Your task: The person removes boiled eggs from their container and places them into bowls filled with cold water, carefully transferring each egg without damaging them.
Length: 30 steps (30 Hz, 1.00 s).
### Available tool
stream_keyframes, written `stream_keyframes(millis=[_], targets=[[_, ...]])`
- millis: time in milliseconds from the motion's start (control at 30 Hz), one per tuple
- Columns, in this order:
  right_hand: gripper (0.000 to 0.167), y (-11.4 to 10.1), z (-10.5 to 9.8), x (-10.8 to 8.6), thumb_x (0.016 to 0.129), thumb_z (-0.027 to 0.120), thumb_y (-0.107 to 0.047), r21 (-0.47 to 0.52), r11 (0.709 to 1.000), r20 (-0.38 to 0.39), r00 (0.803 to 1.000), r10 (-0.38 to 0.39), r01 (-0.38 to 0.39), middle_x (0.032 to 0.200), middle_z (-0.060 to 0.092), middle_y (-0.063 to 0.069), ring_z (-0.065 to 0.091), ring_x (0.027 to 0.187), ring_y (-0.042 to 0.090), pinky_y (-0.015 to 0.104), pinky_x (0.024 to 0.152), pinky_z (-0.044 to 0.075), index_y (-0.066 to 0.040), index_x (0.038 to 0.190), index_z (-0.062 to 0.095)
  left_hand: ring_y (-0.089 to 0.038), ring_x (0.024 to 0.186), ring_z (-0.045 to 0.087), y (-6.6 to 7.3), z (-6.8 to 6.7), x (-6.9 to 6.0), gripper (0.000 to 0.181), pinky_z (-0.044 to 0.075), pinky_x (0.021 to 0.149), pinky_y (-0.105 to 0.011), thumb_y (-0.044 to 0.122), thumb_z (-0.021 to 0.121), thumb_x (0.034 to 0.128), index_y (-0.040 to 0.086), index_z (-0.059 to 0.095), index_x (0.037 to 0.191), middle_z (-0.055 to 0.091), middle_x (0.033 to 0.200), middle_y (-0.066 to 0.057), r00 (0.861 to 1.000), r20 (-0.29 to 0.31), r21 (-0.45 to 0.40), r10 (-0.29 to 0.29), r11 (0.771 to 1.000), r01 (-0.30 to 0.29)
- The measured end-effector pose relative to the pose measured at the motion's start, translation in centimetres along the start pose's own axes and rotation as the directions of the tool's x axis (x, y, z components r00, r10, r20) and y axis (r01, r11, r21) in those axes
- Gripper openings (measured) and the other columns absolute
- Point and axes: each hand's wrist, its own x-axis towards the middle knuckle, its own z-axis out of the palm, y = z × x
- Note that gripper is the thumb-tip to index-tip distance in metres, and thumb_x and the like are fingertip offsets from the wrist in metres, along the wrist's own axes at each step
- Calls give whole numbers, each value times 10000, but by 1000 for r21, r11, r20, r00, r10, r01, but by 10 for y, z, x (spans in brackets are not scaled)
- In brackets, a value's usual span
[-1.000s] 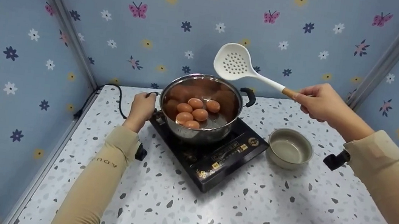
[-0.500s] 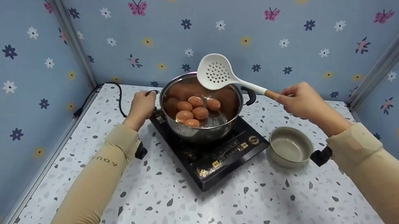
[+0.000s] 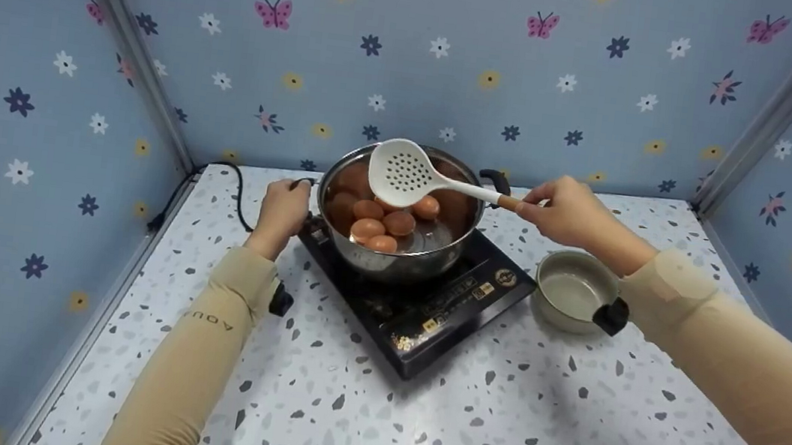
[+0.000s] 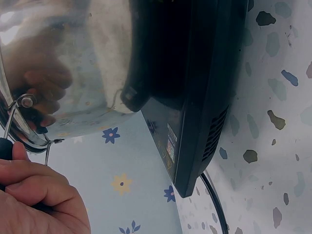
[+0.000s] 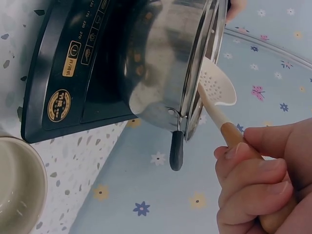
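A steel pot (image 3: 398, 268) holds several brown eggs (image 3: 399, 224) and stands on a black induction cooker (image 3: 419, 339). My left hand (image 3: 282, 210) grips the pot's left black handle, fingers curled round it in the left wrist view. My right hand (image 3: 567, 212) holds a white skimmer (image 3: 402, 172) by its wooden handle (image 5: 232, 135). The perforated head of the skimmer is over the pot's opening, above the eggs, and hides part of them. In the right wrist view the skimmer's head (image 5: 219, 87) shows at the pot's rim.
A small grey-green bowl (image 3: 572, 293) stands to the right of the cooker, partly under my right wrist. The pot's right handle (image 3: 495, 182) sticks out below the skimmer's shaft. A black power cord (image 3: 240, 196) runs along the left of the speckled table (image 3: 340, 427), with patterned walls behind.
My right hand has moved left and down with the skimmer, bringing its head from above and behind the pot's rim to over the eggs. The left hand stays on the pot's handle.
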Motion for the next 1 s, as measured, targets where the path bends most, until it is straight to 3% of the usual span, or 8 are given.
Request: stream_keyframes(millis=[567, 800, 1000], targets=[[241, -5, 18, 4, 1061, 686, -242, -63, 997, -45, 998, -37, 34, 771, 602, 4, 421, 571, 100, 251, 508, 312, -71, 1160, 824, -100, 460, 290, 0, 1, 1, 401, 304, 505, -281, 257, 405, 1147, 146, 393, 762, 321, 547, 77, 1000, -27, 22, -1, 1000, 1], [226, -11, 23, 3, 1064, 690, -226, -76, 996, -44, 997, -56, 53, 745, 624, 17, 504, 601, 126, 262, 525, 382, -66, 1160, 818, -85, 441, 280, 0, 1, 1, 414, 297, 482, -274, 258, 402, 1161, 142, 387, 763, 316, 522, 89, 1000, -12, -2, -4, 1000, 4], [212, -13, 25, 3, 1057, 698, -205, -105, 992, -53, 995, -80, 74, 774, 632, 37, 487, 590, 129, 259, 512, 368, -80, 1180, 817, -89, 456, 286, 0, 1, 0, 401, 302, 492, -271, 260, 400, 1161, 141, 393, 778, 320, 546, 81, 1000, -19, 12, 1, 1000, -1]])
